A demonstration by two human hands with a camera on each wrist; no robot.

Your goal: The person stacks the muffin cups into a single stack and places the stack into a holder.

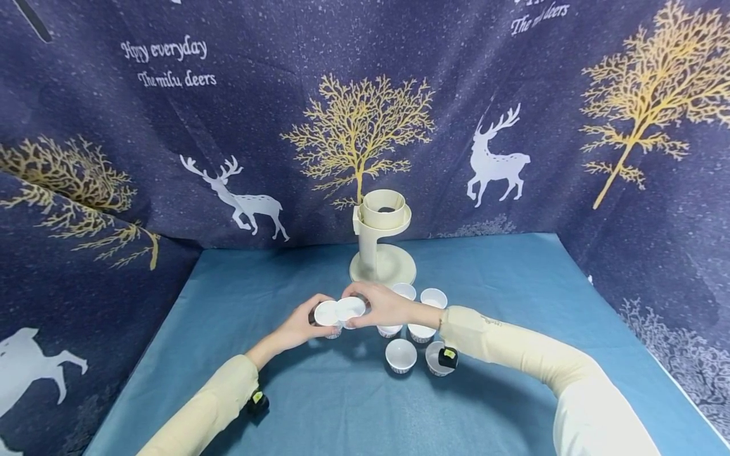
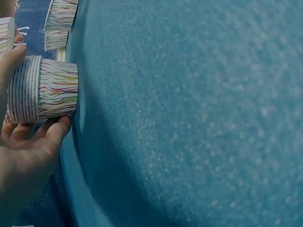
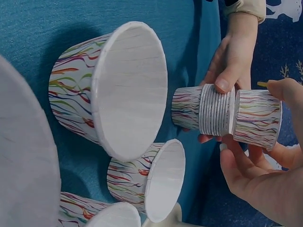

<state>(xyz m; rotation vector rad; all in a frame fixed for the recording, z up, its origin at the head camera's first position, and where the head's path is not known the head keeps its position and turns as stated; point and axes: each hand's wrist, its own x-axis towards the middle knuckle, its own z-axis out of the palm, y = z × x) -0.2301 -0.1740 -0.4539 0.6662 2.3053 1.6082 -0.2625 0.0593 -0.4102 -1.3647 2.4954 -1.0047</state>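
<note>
My left hand (image 1: 299, 323) grips a stack of white paper baking cups (image 2: 57, 90) printed with coloured wavy lines; their nested rims show as ridges. In my right hand (image 1: 379, 305) is a single paper cup (image 3: 258, 118), pinched between thumb and fingers just above the stack's rim. In the right wrist view this cup is right against the top of the stack (image 3: 215, 109). To the right, several more cups of the same pattern stand mouth up on the cloth, among them a front one (image 1: 401, 356) and one partly under my right sleeve (image 1: 436, 359).
A cream stand (image 1: 367, 250) with a round base and a ring-shaped holder (image 1: 384, 210) rises behind the cups. Blue cloth (image 1: 319, 405) covers the table. A dark printed curtain (image 1: 256, 114) hangs at the back and sides.
</note>
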